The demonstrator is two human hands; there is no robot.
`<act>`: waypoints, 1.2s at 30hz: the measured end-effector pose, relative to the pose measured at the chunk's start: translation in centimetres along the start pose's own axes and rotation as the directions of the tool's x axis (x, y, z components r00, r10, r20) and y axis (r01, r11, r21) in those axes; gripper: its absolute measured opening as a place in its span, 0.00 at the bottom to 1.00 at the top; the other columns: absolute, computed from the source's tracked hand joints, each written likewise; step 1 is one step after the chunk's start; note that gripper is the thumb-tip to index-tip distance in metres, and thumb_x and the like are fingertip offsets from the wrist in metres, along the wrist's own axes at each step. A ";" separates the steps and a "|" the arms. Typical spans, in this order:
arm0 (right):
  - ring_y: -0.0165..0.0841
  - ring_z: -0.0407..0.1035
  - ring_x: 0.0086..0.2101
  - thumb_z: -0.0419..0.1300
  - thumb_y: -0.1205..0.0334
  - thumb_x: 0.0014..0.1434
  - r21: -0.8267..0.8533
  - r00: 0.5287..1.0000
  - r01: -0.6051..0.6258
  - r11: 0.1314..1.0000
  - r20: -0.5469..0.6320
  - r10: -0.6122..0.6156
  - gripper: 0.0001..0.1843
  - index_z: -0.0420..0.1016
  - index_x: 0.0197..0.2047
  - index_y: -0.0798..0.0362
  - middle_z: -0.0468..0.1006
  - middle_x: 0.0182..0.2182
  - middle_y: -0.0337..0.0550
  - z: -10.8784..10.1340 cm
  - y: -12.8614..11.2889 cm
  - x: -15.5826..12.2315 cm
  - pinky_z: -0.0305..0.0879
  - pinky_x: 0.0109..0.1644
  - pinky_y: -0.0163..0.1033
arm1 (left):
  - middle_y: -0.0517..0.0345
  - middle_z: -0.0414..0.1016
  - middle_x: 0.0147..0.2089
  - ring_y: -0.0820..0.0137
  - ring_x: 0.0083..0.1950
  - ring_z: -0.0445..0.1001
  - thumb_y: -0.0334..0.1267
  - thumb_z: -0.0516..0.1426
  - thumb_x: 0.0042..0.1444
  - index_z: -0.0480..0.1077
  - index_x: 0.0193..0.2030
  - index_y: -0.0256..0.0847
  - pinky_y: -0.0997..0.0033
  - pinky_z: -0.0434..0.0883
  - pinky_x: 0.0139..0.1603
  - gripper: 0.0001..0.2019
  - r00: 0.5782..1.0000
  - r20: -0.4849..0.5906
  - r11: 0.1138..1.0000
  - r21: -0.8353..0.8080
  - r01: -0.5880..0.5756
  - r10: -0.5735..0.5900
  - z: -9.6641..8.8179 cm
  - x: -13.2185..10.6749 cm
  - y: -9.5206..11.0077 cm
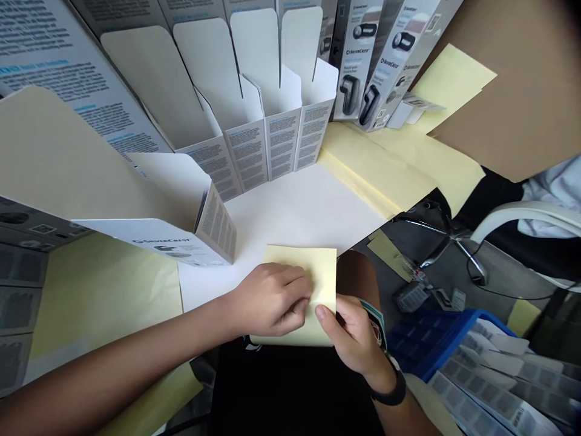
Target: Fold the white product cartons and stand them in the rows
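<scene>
A folded-looking sheet of yellow paper (323,272) lies over my lap at the front edge of the white table (281,209). My left hand (275,300) is curled into a fist and presses on top of the sheet; its fingertips are turned under, so I cannot see whether they hold anything. At the sheet's right edge my right hand (356,336) pinches the paper, thumb on top and fingers beneath. Beyond my left hand stands an open printed carton (213,227) with its flaps up and something thin and dark inside its right wall.
Several open cartons (247,151) stand in a row at the back. Closed SilverCrest boxes (356,66) rise behind loose yellow sheets (385,163). To the right are a chair base (447,233) and a blue crate (408,339) full of flattened-looking printed cartons.
</scene>
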State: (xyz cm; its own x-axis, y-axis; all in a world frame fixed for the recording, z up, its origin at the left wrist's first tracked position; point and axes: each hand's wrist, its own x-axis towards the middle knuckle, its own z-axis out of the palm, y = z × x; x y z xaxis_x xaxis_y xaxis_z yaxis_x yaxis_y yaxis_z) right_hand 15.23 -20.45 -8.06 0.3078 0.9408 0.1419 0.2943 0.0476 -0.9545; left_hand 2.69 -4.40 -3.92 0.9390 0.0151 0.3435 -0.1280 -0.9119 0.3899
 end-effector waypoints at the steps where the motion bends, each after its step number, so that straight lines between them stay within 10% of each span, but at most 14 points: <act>1: 0.27 0.57 0.23 0.53 0.57 0.70 0.006 1.000 -0.003 1.000 -0.002 0.003 0.19 0.63 0.27 0.53 0.62 0.21 0.35 0.0 0.0 0.0 0.53 0.27 0.34 | 0.61 0.64 0.27 0.71 0.25 0.59 0.30 0.51 0.56 0.64 0.31 0.41 0.67 0.57 0.26 0.04 1.000 -0.008 1.000 -0.017 0.003 -0.003 0.0 0.0 -0.1; 12: 0.26 0.56 0.21 0.56 0.50 0.68 0.091 0.981 -0.095 0.991 -0.160 0.109 0.22 0.67 0.25 0.54 0.64 0.19 0.35 -2.4 1.9 0.9 0.52 0.23 0.32 | 0.62 0.64 0.30 0.75 0.29 0.61 0.29 0.55 0.59 0.65 0.35 0.40 0.74 0.58 0.30 0.03 0.940 -0.234 0.923 -0.349 0.159 -0.250 0.0 -0.4 -1.6; 19: 0.34 0.70 0.28 0.59 0.48 0.66 0.087 0.922 -0.076 0.993 -0.372 0.103 0.16 0.77 0.39 0.52 0.76 0.28 0.41 -6.5 3.0 6.6 0.67 0.29 0.35 | 0.60 0.65 0.32 0.73 0.32 0.64 0.44 0.52 0.69 0.65 0.40 0.40 0.72 0.62 0.33 0.10 0.851 -0.204 0.756 -0.588 0.288 -0.483 0.0 -0.7 -2.4; 25: 0.37 0.72 0.25 0.58 0.52 0.65 -0.058 0.887 -0.012 0.998 -0.461 -0.016 0.35 0.55 0.71 0.50 0.78 0.30 0.42 -7.7 2.6 13.0 0.72 0.30 0.42 | 0.48 0.73 0.54 0.61 0.55 0.72 0.44 0.52 0.68 0.66 0.55 0.42 0.61 0.68 0.55 0.13 0.939 -0.200 0.884 -0.435 0.170 -0.280 -0.6 -0.7 -2.2; 30: 0.38 0.71 0.29 0.60 0.56 0.62 -0.305 0.883 0.037 0.952 -0.436 -0.174 0.27 0.67 0.64 0.48 0.75 0.35 0.45 -6.8 2.9 14.4 0.73 0.36 0.47 | 0.49 0.72 0.63 0.59 0.66 0.69 0.46 0.51 0.69 0.60 0.67 0.44 0.47 0.48 0.75 0.22 0.980 0.038 0.953 -0.230 0.198 -0.194 -0.8 -0.2 -1.9; 36: 0.43 0.71 0.49 0.59 0.54 0.65 -0.474 0.839 0.136 0.870 -0.411 -0.356 0.20 0.71 0.58 0.47 0.71 0.53 0.51 -9.2 1.2 11.5 0.73 0.48 0.50 | 0.49 0.70 0.66 0.58 0.70 0.64 0.48 0.50 0.70 0.64 0.65 0.41 0.47 0.52 0.75 0.22 0.963 0.086 0.957 -0.117 0.265 -0.256 -0.6 -0.1 -1.9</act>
State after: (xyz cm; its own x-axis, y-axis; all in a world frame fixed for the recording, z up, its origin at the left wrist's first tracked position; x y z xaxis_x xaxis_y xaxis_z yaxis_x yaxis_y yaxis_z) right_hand 27.43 -12.64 -5.15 0.5255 0.6350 0.5663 0.7270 0.0106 -0.6865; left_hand 2.65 -2.38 -4.16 0.9643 0.2130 0.1575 0.0891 -0.8208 0.5642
